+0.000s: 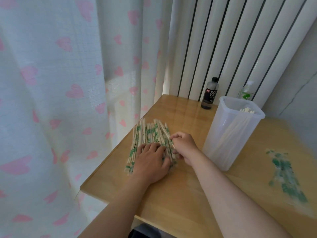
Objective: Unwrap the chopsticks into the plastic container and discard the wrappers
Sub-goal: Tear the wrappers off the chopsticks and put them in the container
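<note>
On the table (180, 194), wrapped chopsticks (147, 133) lie left of the container (228, 134), wrappers (286, 174) right, a bottle (210, 93) behind it.

We note a dark soda bottle (209, 93) far on the wooden table (171, 194); heart-printed curtain (51, 83) left, radiator (223, 40) behind.

domestic room, likely a home. evidence: sheer curtain (60, 83) printed with pink hearts; white column radiator (231, 40) on the wall; small wooden surface (180, 194) set against both; dark soda bottle (210, 93) standing at its far edge.
</note>
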